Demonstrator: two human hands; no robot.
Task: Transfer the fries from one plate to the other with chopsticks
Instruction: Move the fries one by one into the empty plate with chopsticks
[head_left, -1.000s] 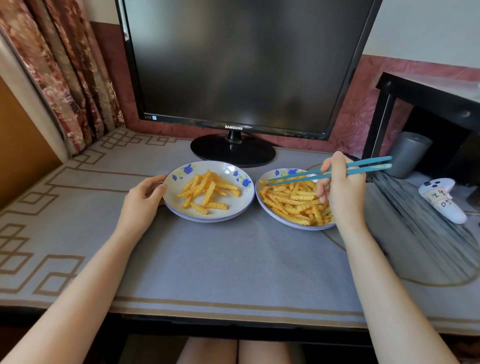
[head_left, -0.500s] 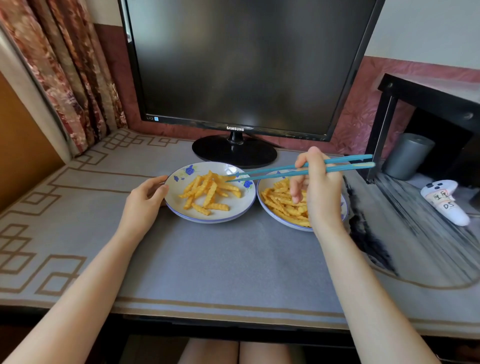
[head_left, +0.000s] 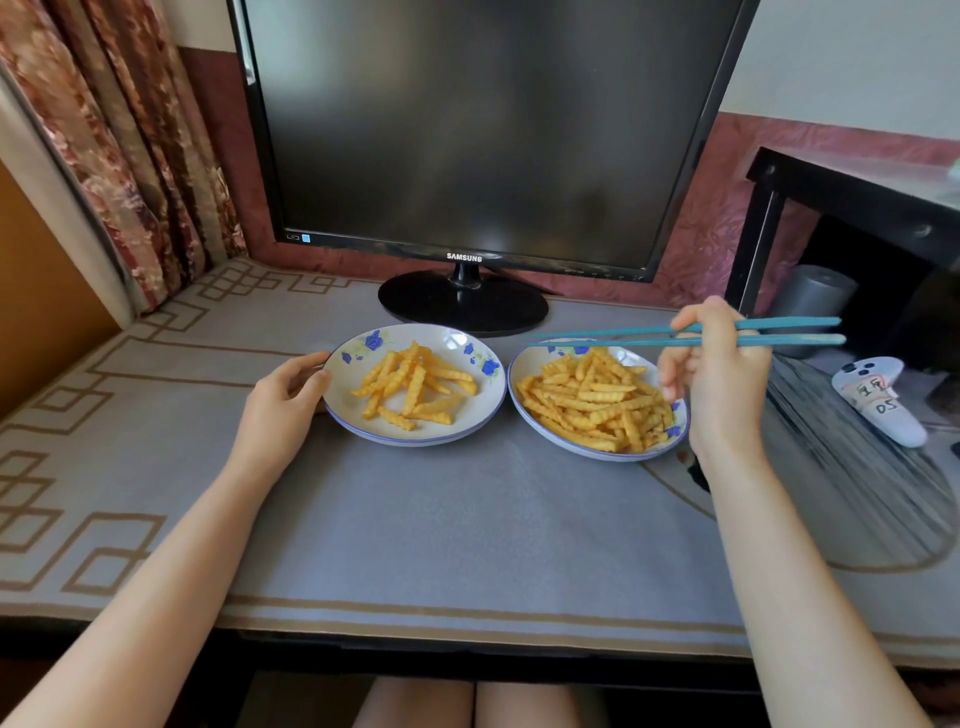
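Note:
Two white plates with blue flowers stand side by side in front of the monitor. The left plate (head_left: 358, 422) holds a thin layer of crinkle fries (head_left: 410, 387). A much thicker heap of fries (head_left: 592, 400) fills the right plate (head_left: 525, 364). My right hand (head_left: 722, 379) grips a pair of teal chopsticks (head_left: 597, 338) nearly level above the right plate. Their tips point left over that plate's far rim, with no fry between them. My left hand (head_left: 285, 400) holds the left plate by its left rim, thumb on top.
A black monitor (head_left: 467, 130) on a round stand (head_left: 462, 306) rises just behind the plates. At the right lie a white game controller (head_left: 878, 400) and a grey cylinder (head_left: 815, 301) under a black side table (head_left: 852, 182). A curtain (head_left: 104, 130) hangs at the left.
The chopsticks swung left until their tips hung over the left plate, then came back right; their tips now hover over the right plate's rim. My left hand stayed on the left plate.

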